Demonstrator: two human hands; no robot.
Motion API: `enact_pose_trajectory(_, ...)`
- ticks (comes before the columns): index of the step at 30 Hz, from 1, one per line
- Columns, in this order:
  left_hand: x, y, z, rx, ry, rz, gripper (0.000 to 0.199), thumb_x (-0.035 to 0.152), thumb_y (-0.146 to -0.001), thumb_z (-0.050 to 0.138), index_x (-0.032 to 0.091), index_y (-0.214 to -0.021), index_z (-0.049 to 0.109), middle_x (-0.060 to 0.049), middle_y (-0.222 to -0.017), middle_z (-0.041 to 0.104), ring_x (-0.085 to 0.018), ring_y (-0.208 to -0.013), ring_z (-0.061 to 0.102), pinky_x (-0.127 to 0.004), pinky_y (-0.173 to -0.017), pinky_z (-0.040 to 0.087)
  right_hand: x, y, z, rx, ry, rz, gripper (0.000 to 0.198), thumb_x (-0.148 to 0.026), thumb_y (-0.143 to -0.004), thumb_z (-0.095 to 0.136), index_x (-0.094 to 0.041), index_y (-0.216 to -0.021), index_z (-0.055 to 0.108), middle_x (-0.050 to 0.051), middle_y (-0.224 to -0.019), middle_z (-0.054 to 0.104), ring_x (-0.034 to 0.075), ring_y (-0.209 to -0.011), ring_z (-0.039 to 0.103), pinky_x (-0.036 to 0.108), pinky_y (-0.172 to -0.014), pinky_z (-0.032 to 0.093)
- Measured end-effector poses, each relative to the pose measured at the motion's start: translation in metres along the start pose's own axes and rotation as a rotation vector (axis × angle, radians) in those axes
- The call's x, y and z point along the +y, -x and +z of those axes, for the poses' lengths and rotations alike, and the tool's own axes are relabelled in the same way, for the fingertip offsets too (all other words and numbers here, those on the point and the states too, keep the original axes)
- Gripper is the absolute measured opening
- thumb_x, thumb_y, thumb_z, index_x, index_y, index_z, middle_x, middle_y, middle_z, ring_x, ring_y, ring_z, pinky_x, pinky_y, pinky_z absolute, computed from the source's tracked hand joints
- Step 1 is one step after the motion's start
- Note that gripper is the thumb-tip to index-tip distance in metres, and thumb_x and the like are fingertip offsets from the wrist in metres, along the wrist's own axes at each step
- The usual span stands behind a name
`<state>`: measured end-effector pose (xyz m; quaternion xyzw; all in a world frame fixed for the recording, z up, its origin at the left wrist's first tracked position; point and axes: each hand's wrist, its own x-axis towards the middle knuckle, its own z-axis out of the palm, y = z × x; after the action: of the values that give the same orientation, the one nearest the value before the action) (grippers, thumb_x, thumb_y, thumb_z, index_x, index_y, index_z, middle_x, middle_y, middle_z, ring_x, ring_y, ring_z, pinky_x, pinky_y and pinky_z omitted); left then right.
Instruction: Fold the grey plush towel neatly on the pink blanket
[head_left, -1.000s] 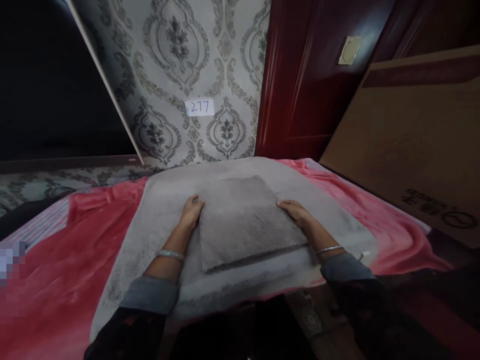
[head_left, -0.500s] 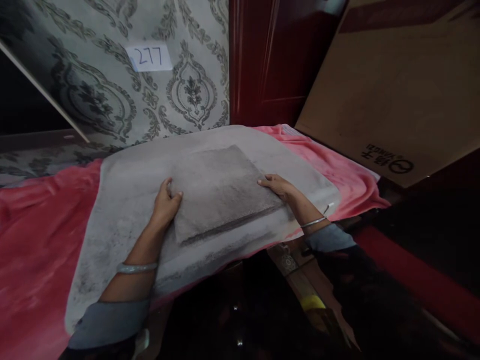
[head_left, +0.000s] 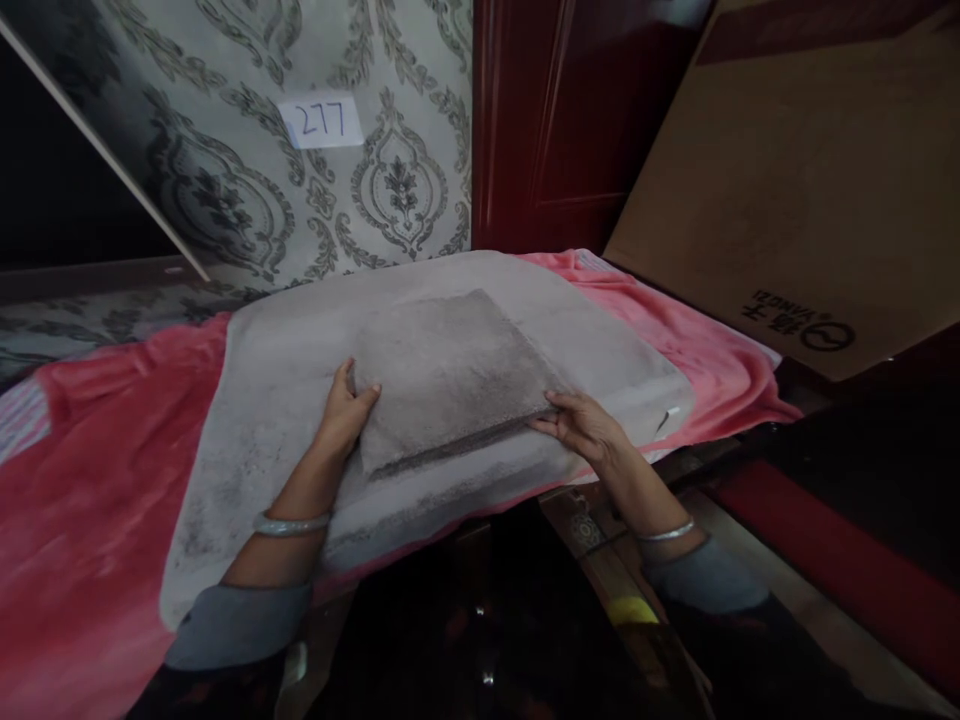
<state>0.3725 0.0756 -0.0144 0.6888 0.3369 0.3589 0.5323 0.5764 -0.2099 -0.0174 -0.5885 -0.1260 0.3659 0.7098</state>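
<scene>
Right hand [head_left: 589, 432] pinches the near right corner of a folded, roughly square grey plush cloth [head_left: 450, 370], thumb above, fingers beneath; left hand [head_left: 340, 414] meets its left edge, thumb and index apart, whether clasping I cannot tell. The cloth lies between them, right hand closer to its front edge, on a broad pale-grey blanket [head_left: 255, 430] over red-pink fleece [head_left: 120, 460].

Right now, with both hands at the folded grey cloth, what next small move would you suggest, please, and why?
Perhaps raise the near right corner of the folded grey cloth slightly: the right hand grips that corner from above and below, while the left hand is at the opposite edge.
</scene>
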Motion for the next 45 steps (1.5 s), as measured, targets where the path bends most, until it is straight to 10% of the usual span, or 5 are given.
enact_pose_trajectory(6,0.009,0.006,0.000,0.019,-0.223,-0.040,0.075,0.022,-0.077,0.067,0.016,-0.147,0.042,-0.014,-0.120,0.063,-0.027,-0.113,0.062,-0.045,-0.103,0.049,0.006,0.003,-0.008,0.079,0.068,-0.095,0.056,-0.026,-0.077,0.066,-0.024,-0.129,0.047,0.004,-0.099,0.065,0.019,-0.068,0.069,0.042,-0.070,0.064)
enact_pose_trajectory(11,0.028,0.029,-0.004,0.130,-0.564,0.282,0.061,0.027,-0.079,0.062,0.015,-0.138,0.053,-0.015,-0.130,0.057,-0.030,-0.120,0.057,-0.048,-0.107,0.045,0.010,0.023,-0.025,0.355,0.580,-0.503,0.047,-0.041,-0.084,0.059,-0.020,-0.126,0.060,0.013,-0.118,0.067,0.028,-0.107,0.063,0.046,-0.089,0.057)
enact_pose_trajectory(16,0.041,0.080,-0.001,-0.190,-0.674,0.603,0.045,0.040,-0.088,0.058,0.020,-0.128,0.061,-0.011,-0.132,0.062,-0.029,-0.126,0.054,-0.048,-0.111,0.041,0.015,0.030,-0.016,0.198,0.987,-0.904,0.038,-0.042,-0.091,0.054,-0.025,-0.122,0.068,0.010,-0.135,0.063,0.030,-0.132,0.049,0.055,-0.114,0.034)
enact_pose_trajectory(36,0.053,0.080,0.067,-0.421,-1.044,0.565,0.057,0.032,-0.096,0.046,0.014,-0.150,0.041,-0.015,-0.160,0.034,-0.031,-0.151,0.025,-0.058,-0.121,0.022,-0.003,-0.011,0.074,-0.158,1.545,-0.745,0.055,-0.029,-0.097,0.037,-0.021,-0.152,0.043,0.008,-0.159,0.038,0.030,-0.149,0.028,0.057,-0.118,0.024)
enact_pose_trajectory(45,0.024,0.082,0.067,-0.445,-1.105,0.568,0.058,0.041,-0.099,0.038,0.022,-0.153,0.037,-0.012,-0.162,0.032,-0.029,-0.151,0.025,-0.059,-0.120,0.023,0.012,-0.026,0.058,-0.272,1.599,-0.690,0.057,-0.041,-0.101,0.035,-0.025,-0.155,0.036,0.005,-0.162,0.029,0.028,-0.151,0.022,0.056,-0.118,0.026)
